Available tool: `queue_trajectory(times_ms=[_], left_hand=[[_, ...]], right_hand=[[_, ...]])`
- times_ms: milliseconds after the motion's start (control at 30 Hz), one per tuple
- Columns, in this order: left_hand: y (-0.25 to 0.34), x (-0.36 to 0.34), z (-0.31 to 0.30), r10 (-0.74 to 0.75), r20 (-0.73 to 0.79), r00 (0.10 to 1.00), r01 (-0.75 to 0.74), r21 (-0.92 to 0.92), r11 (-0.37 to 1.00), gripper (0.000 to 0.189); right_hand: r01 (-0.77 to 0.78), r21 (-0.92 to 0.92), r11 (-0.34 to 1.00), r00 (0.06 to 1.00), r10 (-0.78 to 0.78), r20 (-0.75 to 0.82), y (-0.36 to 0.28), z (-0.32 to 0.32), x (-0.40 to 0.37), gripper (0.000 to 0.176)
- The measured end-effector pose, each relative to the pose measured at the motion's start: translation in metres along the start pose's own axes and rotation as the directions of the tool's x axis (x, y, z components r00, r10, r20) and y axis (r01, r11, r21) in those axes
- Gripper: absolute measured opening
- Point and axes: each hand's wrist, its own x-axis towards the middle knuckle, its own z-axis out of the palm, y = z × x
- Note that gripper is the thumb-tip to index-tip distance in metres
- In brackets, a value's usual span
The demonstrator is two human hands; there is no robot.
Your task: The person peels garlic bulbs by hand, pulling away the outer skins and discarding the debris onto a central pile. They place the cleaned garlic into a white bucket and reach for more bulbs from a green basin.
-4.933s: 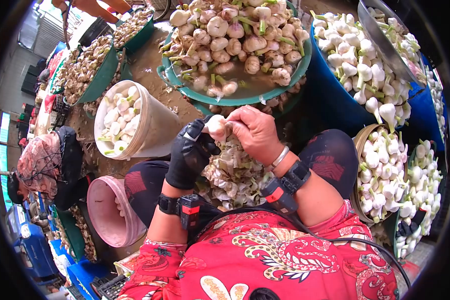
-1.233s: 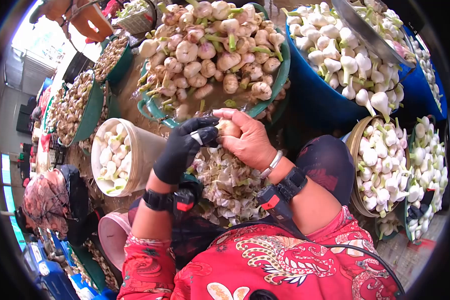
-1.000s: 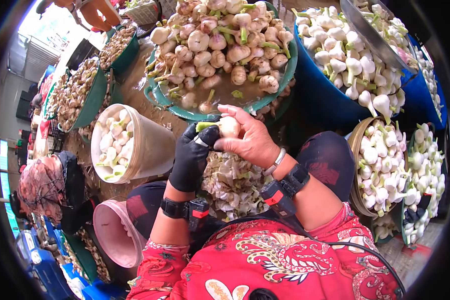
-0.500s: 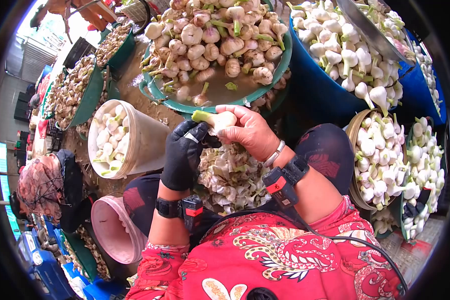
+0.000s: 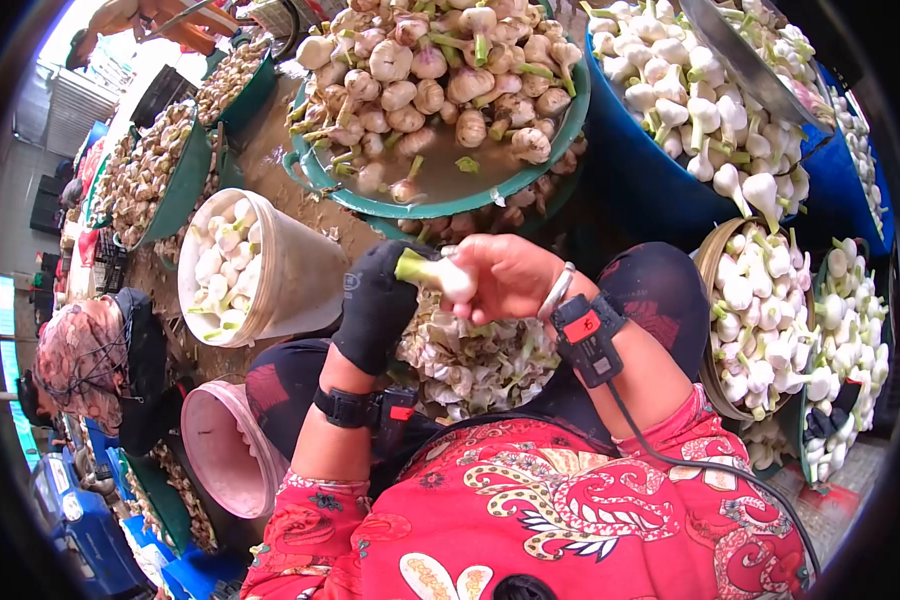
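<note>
A peeled white garlic bulb (image 5: pixel 458 281) with a short green stem is between my hands, above my lap. My left hand (image 5: pixel 370 310), in a black glove, is closed at the stem end. The bare fingers of my right hand (image 5: pixel 510 275) curl around the bulb's round end. Part of the left fingers is hidden behind the glove's back. Below the hands lies a heap of loose garlic skins (image 5: pixel 475 355) between my knees.
Ahead stands a green tub (image 5: pixel 440 208) of unpeeled garlic. Peeled bulbs fill a blue barrel (image 5: pixel 620 150) and a round basket (image 5: pixel 710 275) on the right. At left are a white bucket (image 5: pixel 280 275) with peeled bulbs, a pink bucket (image 5: pixel 210 440) and a person with a covered head (image 5: pixel 85 350).
Both hands have drawn slightly lower. My left hand has rolled so that the back of the glove shows, and my right hand has turned around the bulb.
</note>
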Motion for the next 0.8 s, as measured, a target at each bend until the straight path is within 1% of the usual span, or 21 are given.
queue_trajectory(times_ms=[33, 67, 133, 167, 200, 233, 267, 300, 333, 367, 400, 433, 467, 500, 533, 567, 600, 633, 700, 733, 800], left_hand=[[-0.002, 0.002, -0.007, 0.06, 0.023, 0.998, -0.063, 0.146, 0.987, 0.023], [0.001, 0.004, -0.008, 0.061, 0.021, 0.998, -0.063, 0.145, 0.987, 0.023], [0.008, 0.006, -0.007, -0.035, 0.043, 0.998, 0.042, -0.166, 0.985, 0.029], [0.008, 0.0, -0.001, -0.177, 0.043, 0.983, 0.18, -0.384, 0.906, 0.031], [0.007, -0.003, -0.004, -0.174, 0.043, 0.984, 0.178, -0.381, 0.907, 0.031], [0.005, -0.005, -0.008, -0.12, 0.079, 0.99, 0.14, -0.332, 0.933, 0.028], [0.004, -0.008, -0.012, -0.067, 0.116, 0.991, 0.098, -0.284, 0.954, 0.025], [0.008, -0.013, -0.015, -0.235, 0.204, 0.95, 0.289, -0.303, 0.908, 0.016], [0.01, -0.016, -0.012, -0.233, 0.205, 0.951, 0.288, -0.301, 0.909, 0.016], [0.013, -0.018, -0.007, -0.369, 0.223, 0.902, 0.428, -0.569, 0.702, 0.015], [0.017, -0.02, -0.003, -0.484, 0.282, 0.828, 0.496, -0.771, 0.4, 0.014], [0.021, -0.018, -0.003, -0.517, 0.295, 0.804, 0.508, -0.793, 0.337, 0.014], [-0.006, -0.024, -0.004, -0.519, 0.293, 0.803, 0.506, -0.795, 0.334, 0.014], [-0.053, -0.034, -0.006, -0.455, 0.206, 0.866, 0.39, -0.849, 0.356, 0.015], [-0.078, -0.036, -0.008, -0.382, 0.113, 0.917, 0.265, -0.889, 0.373, 0.016], [-0.053, -0.035, -0.017, -0.376, -0.035, 0.926, 0.304, -0.525, 0.795, 0.034], [-0.034, -0.027, -0.02, -0.373, -0.03, 0.927, 0.304, -0.521, 0.797, 0.034], [-0.016, -0.024, -0.02, -0.424, 0.051, 0.904, 0.352, -0.651, 0.672, 0.037], [0.016, -0.018, -0.018, -0.493, 0.228, 0.84, 0.429, -0.834, 0.347, 0.041], [0.035, -0.008, -0.014, -0.468, 0.199, 0.861, 0.402, -0.831, 0.384, 0.041], [0.03, -0.008, -0.005, -0.481, 0.204, 0.852, 0.42, -0.815, 0.398, 0.037]], right_hand=[[-0.02, 0.052, 0.998, 0.996, 0.016, 0.09, 0.008, 0.0, 0.002, 0.03], [-0.045, 0.101, 0.994, 0.984, 0.027, 0.178, 0.016, 0.001, 0.005, 0.031], [-0.026, 0.104, 0.994, 0.982, 0.006, 0.19, 0.015, 0.0, 0.006, 0.034], [0.073, 0.068, 0.995, 0.982, -0.083, 0.167, 0.012, 0.0, 0.004, 0.035], [0.175, 0.031, 0.984, 0.973, -0.177, 0.148, 0.009, -0.001, 0.003, 0.036], [0.198, -0.002, 0.98, 0.976, -0.197, 0.09, 0.009, -0.005, 0.001, 0.037], [0.202, -0.003, 0.979, 0.975, -0.201, 0.09, 0.008, -0.004, 0.0, 0.037], [0.224, -0.005, 0.975, 0.974, -0.224, 0.019, 0.008, 0.0, -0.001, 0.037], [0.244, -0.005, 0.97, 0.968, -0.244, -0.051, 0.008, 0.003, -0.002, 0.036], [0.26, 0.001, 0.966, 0.964, -0.259, -0.063, 0.007, 0.005, -0.002, 0.036], [0.256, 0.006, 0.967, 0.965, -0.255, -0.062, 0.009, 0.005, 0.001, 0.036], [0.289, 0.027, 0.957, 0.956, -0.287, -0.058, 0.011, 0.003, 0.003, 0.039], [0.323, 0.043, 0.945, 0.946, -0.32, -0.056, 0.012, 0.0, 0.004, 0.042], [0.331, 0.132, 0.934, 0.943, -0.332, -0.017, 0.012, -0.003, 0.004, 0.043], [0.323, 0.266, 0.908, 0.94, -0.341, 0.023, 0.007, -0.004, 0.001, 0.043], [0.341, 0.24, 0.909, 0.935, -0.354, 0.01, 0.006, -0.004, 0.0, 0.042], [0.355, 0.219, 0.909, 0.932, -0.363, -0.004, 0.007, -0.003, 0.0, 0.04], [0.35, 0.229, 0.908, 0.934, -0.358, -0.004, 0.01, -0.001, 0.001, 0.04], [0.314, 0.094, 0.945, 0.948, -0.306, -0.091, 0.011, 0.004, 0.004, 0.036], [0.311, 0.092, 0.946, 0.949, -0.303, -0.089, 0.011, 0.006, 0.005, 0.036], [0.253, -0.103, 0.962, 0.955, -0.265, -0.135, 0.012, 0.009, 0.003, 0.032]])
